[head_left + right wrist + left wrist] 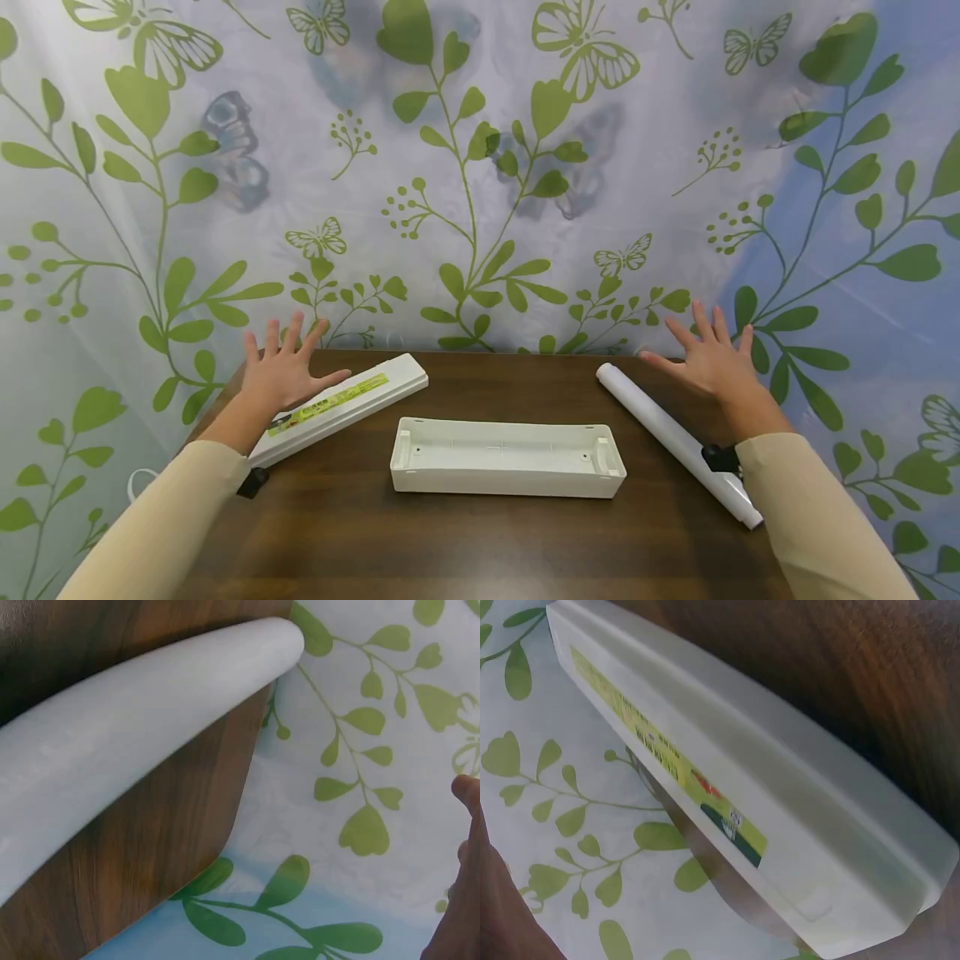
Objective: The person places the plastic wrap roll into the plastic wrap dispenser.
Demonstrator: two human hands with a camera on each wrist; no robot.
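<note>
Both hands are raised with fingers spread, and neither holds anything. My left hand [281, 375] is above a long white lid [352, 404] with a yellow-green printed label [667, 757], which lies slanted on the left of the table. On the other side, my right hand [712, 360] hovers by a white roll [667, 429], lying diagonally; the right wrist view shows its rounded end and part of that hand at the edge. Between them sits a long, open white box [506, 482], its inside facing up, with upright holders at both ends.
The things lie on a dark brown wooden table [480, 542]. Behind it hangs a pale curtain [480, 275] printed with green leaves and butterflies. A white cord loop [138, 479] shows past the table's left edge. Dark straps [722, 458] are on the wrists.
</note>
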